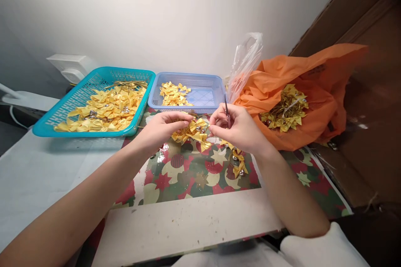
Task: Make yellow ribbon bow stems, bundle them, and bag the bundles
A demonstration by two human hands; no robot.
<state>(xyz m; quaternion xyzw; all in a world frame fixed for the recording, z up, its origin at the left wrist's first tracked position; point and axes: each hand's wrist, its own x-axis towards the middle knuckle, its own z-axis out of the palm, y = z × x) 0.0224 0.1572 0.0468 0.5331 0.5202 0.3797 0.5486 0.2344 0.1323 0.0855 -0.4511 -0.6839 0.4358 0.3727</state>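
Note:
In the head view, a bunch of yellow ribbon bows (200,139) with small silver bells lies between my hands over the patterned sheet. My left hand (164,127) is closed, thumb and index finger together at the bunch's upper left edge. Dark-bladed scissors (227,113) stick up from my right hand (239,127), tucked among its fingers. The right thumb and index fingertip pinch beside the bunch, where a thin strand seems to show, too fine to make out. Several loose bows (238,167) with bells lie under my right wrist.
A teal basket (46,119) at the left holds many yellow bows and gold stems. Behind my hands, a blue-violet basket (205,96) holds fewer bows. An orange bag (326,104) with tied bow bundles stands right, beside a clear plastic bag (247,60). A white board (188,221) lies in front.

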